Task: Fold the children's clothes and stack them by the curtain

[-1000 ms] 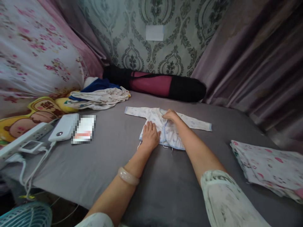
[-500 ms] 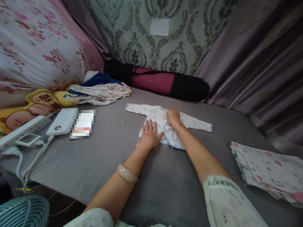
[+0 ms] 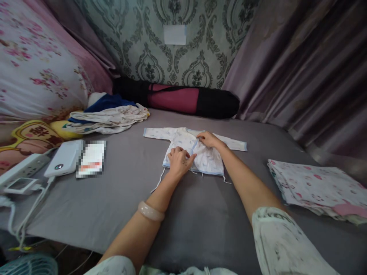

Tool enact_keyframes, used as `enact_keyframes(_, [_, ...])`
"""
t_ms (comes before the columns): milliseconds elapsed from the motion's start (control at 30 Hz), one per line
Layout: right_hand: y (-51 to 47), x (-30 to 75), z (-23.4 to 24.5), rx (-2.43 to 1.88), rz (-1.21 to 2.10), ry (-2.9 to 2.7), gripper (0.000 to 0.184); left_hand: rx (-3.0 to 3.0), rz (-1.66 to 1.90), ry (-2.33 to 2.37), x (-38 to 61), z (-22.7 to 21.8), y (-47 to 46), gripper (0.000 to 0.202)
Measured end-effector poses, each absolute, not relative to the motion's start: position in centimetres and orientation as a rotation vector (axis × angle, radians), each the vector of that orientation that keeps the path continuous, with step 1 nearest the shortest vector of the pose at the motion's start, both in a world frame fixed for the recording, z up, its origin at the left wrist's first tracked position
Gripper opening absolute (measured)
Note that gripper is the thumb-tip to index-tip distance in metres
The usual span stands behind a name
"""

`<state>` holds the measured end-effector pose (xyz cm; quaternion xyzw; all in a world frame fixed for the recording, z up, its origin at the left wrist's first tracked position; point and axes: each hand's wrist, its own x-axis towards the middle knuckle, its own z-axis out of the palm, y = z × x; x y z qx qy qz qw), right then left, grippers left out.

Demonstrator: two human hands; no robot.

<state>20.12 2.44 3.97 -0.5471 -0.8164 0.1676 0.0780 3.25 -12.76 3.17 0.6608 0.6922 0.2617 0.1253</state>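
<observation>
A small white baby shirt (image 3: 209, 160) with pale blue trim lies spread on the grey bed sheet (image 3: 114, 198), sleeves out to both sides. My left hand (image 3: 179, 160) rests on the shirt's left front panel with fingers curled, pinching the fabric. My right hand (image 3: 208, 139) sits at the shirt's neckline, fingers closed on its blue-trimmed edge. A pale bangle (image 3: 149, 212) circles my left wrist.
Folded floral cloth (image 3: 315, 185) lies at the right. A heap of clothes (image 3: 109, 116) sits at the back left, a black and maroon roll bag (image 3: 183, 100) along the wall. A power bank (image 3: 64, 163), a phone (image 3: 91, 158) and a power strip (image 3: 20, 173) lie at the left.
The shirt's right front panel has been laid flat across the body. My left hand went from flat to curled on the fabric, and my right hand moved up to the neckline.
</observation>
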Motion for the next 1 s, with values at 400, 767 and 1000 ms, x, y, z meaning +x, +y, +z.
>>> enact_keyframes(400, [0.2, 18.1, 4.0, -1.812, 0.201, -2.225, 0.026, 1.77, 0.604, 2.059, 3.6, 3.3, -12.2, 0.02])
enact_keyframes(767, [-2.6, 16.0, 1.0, -1.882, 0.009, -2.111, 0.03, 2.034, 0.602, 1.951, 3.5, 2.8, -12.8, 0.05])
enact_keyframes(1000, [-5.2, 17.6, 0.9, -1.725, 0.164, -2.432, 0.051, 2.404, 0.46, 1.76, 4.1, 1.8, -13.5, 0.048])
